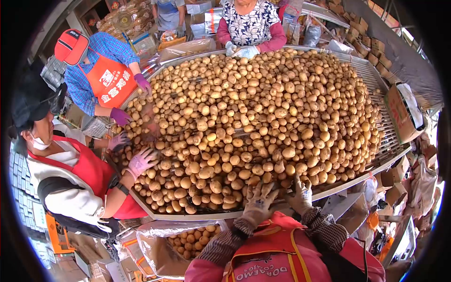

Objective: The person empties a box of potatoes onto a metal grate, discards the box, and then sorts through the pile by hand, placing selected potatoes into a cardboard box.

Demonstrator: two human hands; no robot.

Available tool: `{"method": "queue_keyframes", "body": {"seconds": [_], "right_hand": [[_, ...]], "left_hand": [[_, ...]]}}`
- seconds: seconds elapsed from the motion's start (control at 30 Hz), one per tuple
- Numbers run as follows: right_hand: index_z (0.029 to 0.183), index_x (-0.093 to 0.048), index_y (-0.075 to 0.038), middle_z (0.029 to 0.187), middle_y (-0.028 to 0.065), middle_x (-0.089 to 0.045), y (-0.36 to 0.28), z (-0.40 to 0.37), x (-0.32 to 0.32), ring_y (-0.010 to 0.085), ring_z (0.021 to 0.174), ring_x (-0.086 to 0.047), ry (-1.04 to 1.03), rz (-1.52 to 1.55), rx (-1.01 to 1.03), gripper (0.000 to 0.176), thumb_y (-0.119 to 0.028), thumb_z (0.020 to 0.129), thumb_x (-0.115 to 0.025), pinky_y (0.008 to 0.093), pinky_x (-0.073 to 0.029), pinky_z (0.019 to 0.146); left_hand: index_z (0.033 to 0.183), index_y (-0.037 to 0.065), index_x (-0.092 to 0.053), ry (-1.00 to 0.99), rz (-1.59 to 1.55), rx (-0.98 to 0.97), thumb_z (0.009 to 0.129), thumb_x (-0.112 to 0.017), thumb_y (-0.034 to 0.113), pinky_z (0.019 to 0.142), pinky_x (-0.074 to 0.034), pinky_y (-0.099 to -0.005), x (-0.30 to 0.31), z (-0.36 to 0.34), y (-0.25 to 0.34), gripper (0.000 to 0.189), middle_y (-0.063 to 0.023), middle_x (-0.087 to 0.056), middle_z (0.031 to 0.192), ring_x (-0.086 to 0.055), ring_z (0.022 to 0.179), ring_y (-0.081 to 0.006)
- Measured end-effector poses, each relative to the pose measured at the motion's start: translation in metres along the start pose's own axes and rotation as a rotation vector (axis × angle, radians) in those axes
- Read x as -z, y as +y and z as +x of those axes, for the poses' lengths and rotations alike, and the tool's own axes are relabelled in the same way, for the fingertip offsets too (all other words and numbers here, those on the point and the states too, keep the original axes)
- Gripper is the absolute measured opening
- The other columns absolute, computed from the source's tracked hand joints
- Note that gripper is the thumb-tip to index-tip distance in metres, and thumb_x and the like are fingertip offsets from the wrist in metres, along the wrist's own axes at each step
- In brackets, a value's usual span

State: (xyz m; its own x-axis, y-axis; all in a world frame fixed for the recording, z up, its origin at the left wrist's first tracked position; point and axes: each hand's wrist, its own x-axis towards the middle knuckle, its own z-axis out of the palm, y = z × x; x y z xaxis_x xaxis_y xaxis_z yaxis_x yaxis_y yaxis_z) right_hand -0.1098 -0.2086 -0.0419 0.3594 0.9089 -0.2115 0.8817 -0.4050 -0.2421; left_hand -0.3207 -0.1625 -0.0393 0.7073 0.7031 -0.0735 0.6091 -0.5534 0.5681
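A large heap of potatoes (263, 113) covers the slatted metal table (371, 77). At the near edge, my left hand (258, 202) wears a light, soiled glove and lies over the potatoes with its fingers spread. Close beside it to the right is my right hand (300, 195), gloved too, its fingers apart and pointing into the heap. Both hands touch potatoes at the front; neither is seen closed around one. Some fingertips are partly hidden among the potatoes.
A plastic-lined box of potatoes (162, 249) stands below the near edge. Two people in red aprons work at the left, another person stands across the table. An upright carton (404, 113) rests at the right end. Several cardboard boxes (394, 192) lie at the right.
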Motion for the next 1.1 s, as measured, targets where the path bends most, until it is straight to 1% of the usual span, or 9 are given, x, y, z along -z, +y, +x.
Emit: {"method": "queue_keyframes", "body": {"seconds": [0.33,0.4,0.43,0.67,0.73,0.8,0.87,1.0,1.1], "right_hand": [[0.161,-0.013,-0.005,0.135,0.0281,-0.056,-0.110,0.086,-0.004,0.0409,0.115,-0.061,-0.245,0.367,0.016,0.100,-0.018,0.079,-0.068,0.0454,-0.050,0.099],[0.162,-0.011,-0.007,0.149,0.0340,-0.039,-0.138,0.109,-0.006,0.0427,0.119,-0.060,-0.399,0.368,-0.005,0.093,-0.013,0.084,-0.062,0.0454,-0.051,0.100],[0.162,-0.010,-0.009,0.152,0.0351,-0.035,-0.157,0.116,0.004,0.0418,0.121,-0.059,-0.389,0.484,0.005,0.091,-0.013,0.086,-0.060,0.0451,-0.050,0.102],[0.163,0.000,-0.010,0.157,0.0356,-0.025,-0.264,0.195,-0.023,0.0360,0.135,-0.050,-0.394,0.658,-0.066,0.093,-0.018,0.093,-0.061,0.0377,-0.045,0.110],[0.163,0.002,-0.012,0.156,0.0378,-0.023,-0.286,0.225,-0.073,0.0381,0.133,-0.051,-0.278,0.833,0.138,0.094,-0.020,0.093,-0.062,0.0380,-0.046,0.110],[0.163,-0.002,-0.014,0.160,0.0366,-0.016,-0.331,0.223,-0.035,0.0417,0.131,-0.051,-0.341,0.635,0.196,0.088,-0.022,0.096,-0.059,0.0404,-0.046,0.110],[0.163,-0.008,-0.014,0.162,0.0348,-0.012,-0.367,0.227,-0.041,0.0407,0.129,-0.053,-0.318,0.435,0.350,0.081,-0.027,0.099,-0.055,0.0416,-0.051,0.104],[0.162,-0.015,-0.014,0.163,0.0335,-0.009,-0.397,0.191,-0.024,0.0419,0.135,-0.047,-0.342,0.096,0.569,0.077,-0.041,0.100,-0.052,0.0419,-0.053,0.103],[0.161,-0.021,-0.012,0.166,0.0245,-0.011,-0.382,0.147,-0.063,0.0492,0.145,-0.029,-0.308,-0.254,0.913,0.071,-0.032,0.099,-0.052,0.0687,-0.035,0.112]], "left_hand": [[0.147,0.039,-0.050,-0.284,0.314,0.109,0.079,-0.076,0.043,0.116,0.003,-0.0755,0.056,0.075,-0.076,0.073,0.0016,-0.013,0.170,0.000,0.154,-0.0471],[0.145,0.043,-0.051,-0.016,0.444,-0.017,0.078,-0.079,0.039,0.115,0.002,-0.0769,0.042,0.072,-0.114,0.072,0.0024,-0.011,0.170,0.000,0.154,-0.0459],[0.144,0.045,-0.051,-0.373,0.519,0.154,0.080,-0.079,0.034,0.114,0.003,-0.0778,0.109,0.077,-0.080,0.071,0.0035,-0.005,0.171,0.001,0.154,-0.0467],[0.141,0.036,-0.057,0.164,0.370,0.523,0.084,-0.076,0.025,0.121,-0.016,-0.0676,0.128,0.084,-0.201,0.061,-0.0017,-0.010,0.170,-0.009,0.154,-0.0455],[0.138,0.035,-0.060,0.115,0.376,0.728,0.084,-0.077,0.025,0.120,-0.018,-0.0659,0.166,0.081,-0.201,0.058,-0.0028,-0.012,0.169,-0.009,0.154,-0.0440],[0.135,0.034,-0.063,0.273,0.477,0.769,0.083,-0.077,0.029,0.119,-0.019,-0.0668,0.153,0.067,-0.248,0.054,-0.0049,-0.016,0.168,-0.007,0.154,-0.0421],[0.140,0.030,-0.060,0.228,0.129,0.954,0.089,-0.072,0.032,0.124,-0.026,-0.0458,0.183,0.061,-0.249,0.052,-0.0083,-0.019,0.168,-0.013,0.155,-0.0369],[0.149,0.006,-0.047,0.495,-0.359,0.981,0.087,-0.070,0.030,0.116,-0.042,-0.0411,0.160,0.007,-0.262,0.071,-0.0208,-0.018,0.165,-0.027,0.150,-0.0358],[0.159,0.010,-0.029,0.446,-0.160,1.132,0.087,-0.072,0.033,0.116,-0.041,-0.0469,0.141,-0.026,-0.232,0.087,-0.0211,-0.021,0.163,-0.029,0.149,-0.0349]]}}
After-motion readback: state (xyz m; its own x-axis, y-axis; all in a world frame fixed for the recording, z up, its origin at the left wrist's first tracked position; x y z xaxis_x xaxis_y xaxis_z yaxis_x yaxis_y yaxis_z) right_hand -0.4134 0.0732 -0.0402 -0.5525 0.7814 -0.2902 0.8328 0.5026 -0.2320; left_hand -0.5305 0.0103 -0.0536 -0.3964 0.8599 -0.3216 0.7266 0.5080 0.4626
